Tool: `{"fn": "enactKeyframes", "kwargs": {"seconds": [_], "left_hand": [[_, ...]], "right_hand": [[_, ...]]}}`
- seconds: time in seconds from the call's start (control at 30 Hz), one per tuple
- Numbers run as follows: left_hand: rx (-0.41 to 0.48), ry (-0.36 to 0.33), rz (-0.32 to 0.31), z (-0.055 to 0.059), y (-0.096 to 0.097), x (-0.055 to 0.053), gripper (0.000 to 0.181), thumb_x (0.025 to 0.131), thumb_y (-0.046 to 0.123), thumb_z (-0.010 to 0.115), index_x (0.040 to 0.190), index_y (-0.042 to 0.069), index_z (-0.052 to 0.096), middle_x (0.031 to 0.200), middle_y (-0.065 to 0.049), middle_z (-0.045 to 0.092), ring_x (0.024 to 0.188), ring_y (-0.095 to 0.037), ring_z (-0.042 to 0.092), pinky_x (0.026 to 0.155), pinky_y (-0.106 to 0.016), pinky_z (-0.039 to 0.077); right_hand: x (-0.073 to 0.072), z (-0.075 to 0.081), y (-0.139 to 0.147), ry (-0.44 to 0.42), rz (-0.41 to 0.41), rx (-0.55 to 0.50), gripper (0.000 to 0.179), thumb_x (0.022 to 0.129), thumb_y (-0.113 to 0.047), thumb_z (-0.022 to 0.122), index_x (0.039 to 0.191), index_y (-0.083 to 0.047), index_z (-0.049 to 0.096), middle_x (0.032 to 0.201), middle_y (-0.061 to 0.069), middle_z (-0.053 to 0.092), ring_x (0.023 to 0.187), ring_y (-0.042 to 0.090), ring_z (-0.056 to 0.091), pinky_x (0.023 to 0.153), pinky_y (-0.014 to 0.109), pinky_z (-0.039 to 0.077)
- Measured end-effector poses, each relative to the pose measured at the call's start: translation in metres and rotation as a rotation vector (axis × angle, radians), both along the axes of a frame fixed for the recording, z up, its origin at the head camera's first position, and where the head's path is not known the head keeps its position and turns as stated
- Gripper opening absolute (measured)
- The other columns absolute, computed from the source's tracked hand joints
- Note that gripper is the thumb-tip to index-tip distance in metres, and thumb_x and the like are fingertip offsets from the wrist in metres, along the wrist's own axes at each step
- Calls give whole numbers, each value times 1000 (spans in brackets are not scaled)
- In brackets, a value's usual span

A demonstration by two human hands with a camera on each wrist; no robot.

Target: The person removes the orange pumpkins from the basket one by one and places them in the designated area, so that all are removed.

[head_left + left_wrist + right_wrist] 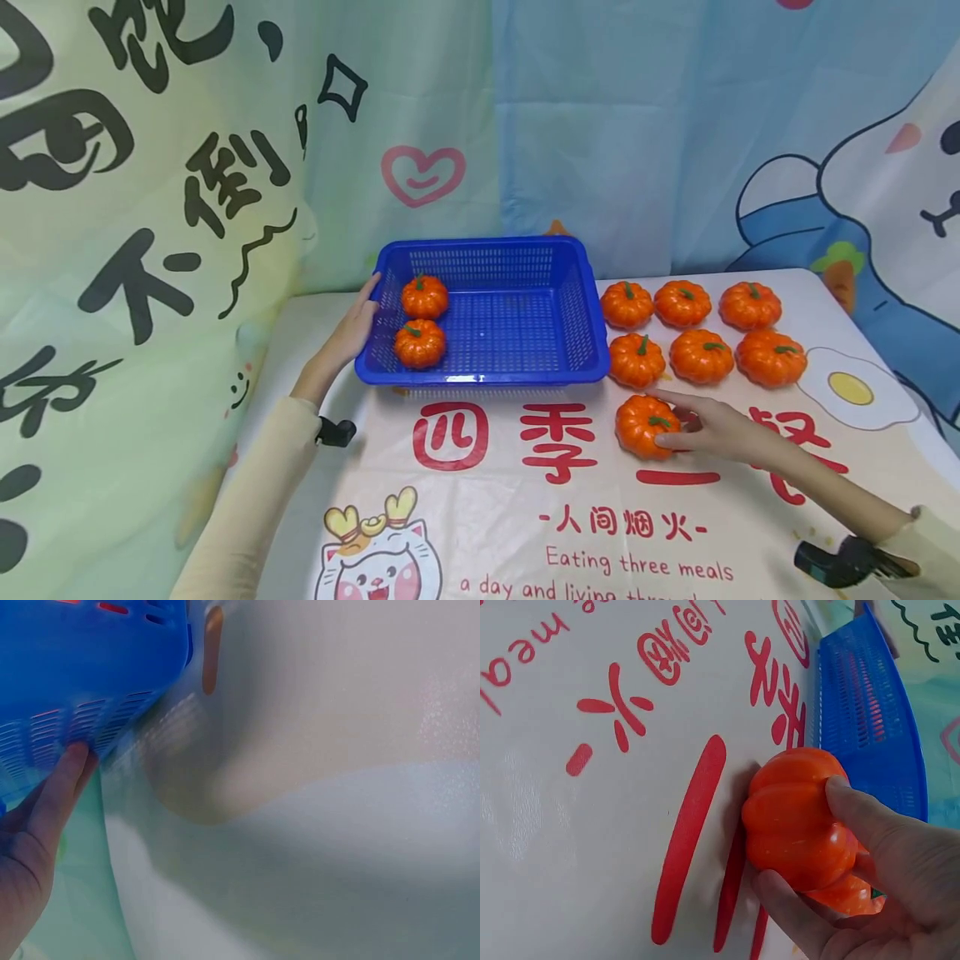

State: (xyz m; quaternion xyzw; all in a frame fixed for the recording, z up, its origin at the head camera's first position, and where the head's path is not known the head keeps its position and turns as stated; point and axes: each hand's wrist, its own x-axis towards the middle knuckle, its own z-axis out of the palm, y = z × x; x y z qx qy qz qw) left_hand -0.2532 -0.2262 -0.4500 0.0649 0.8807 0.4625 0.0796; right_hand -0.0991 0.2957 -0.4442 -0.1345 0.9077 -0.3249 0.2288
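Note:
My right hand [708, 429] grips a small orange toy pumpkin [645, 427] with a green stem, in front of the other pumpkins. In the right wrist view, its thumb and fingers [787, 896] lie on either side of the held pumpkin [799, 817]. My left hand [356, 325] touches the outer left side of a blue plastic basket [480, 380]; in the left wrist view its straight fingers [64, 780] lie against the slotted wall [82, 724]. Two pumpkins, one behind the other [424, 297], sit at the left inside the basket.
To the right of the basket, several more pumpkins [701, 357] stand in two rows. A printed cloth [495, 517] with red lettering covers the table. Behind it hangs a patterned curtain [585, 167].

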Motion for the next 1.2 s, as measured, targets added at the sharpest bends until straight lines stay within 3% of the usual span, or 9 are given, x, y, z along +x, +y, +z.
{"fn": "enactKeyframes", "kwargs": {"seconds": [0.23,0.47,0.63,0.83,1.07,1.2], "left_hand": [[-4,-4,-9,-1,0,0,60,100,26,21,157,30,5,165,-7,8,150,-32,16,122,-52,13],[26,6,-14,2,0,2,60,100,24,21,158,26,5,165,-10,7,150,-34,16,122,-53,13],[22,7,-13,2,1,1,60,100,24,21,158,26,6,165,-9,8,150,-34,16,121,-53,14],[17,8,-11,0,0,0,60,100,25,21,158,27,6,165,-10,8,149,-36,18,121,-55,14],[39,-43,-28,38,13,20,59,100,12,22,157,11,6,163,-17,7,149,-39,16,121,-55,12],[32,-41,-31,37,13,20,59,100,12,21,157,11,6,163,-18,7,149,-40,16,121,-55,12]], "right_hand": [[-3,1,-2,13,52,-7,75,83,-29,74,144,0,42,99,7,59,87,17,52,66,20,49],[-2,1,-4,-4,45,11,78,84,-32,73,146,0,39,124,21,58,98,20,53,74,26,52],[2,1,-6,-14,2,13,79,84,-34,72,147,-1,37,128,27,53,103,27,55,79,40,56],[7,-3,-9,39,-30,44,77,85,-34,71,147,-3,36,130,29,49,103,31,56,79,45,57],[10,-1,-11,82,-61,44,81,84,-33,72,148,-2,34,131,25,51,109,34,54,83,49,55],[9,5,-9,92,-78,47,81,85,-38,71,148,-3,34,132,24,51,112,36,55,83,49,55]]}}
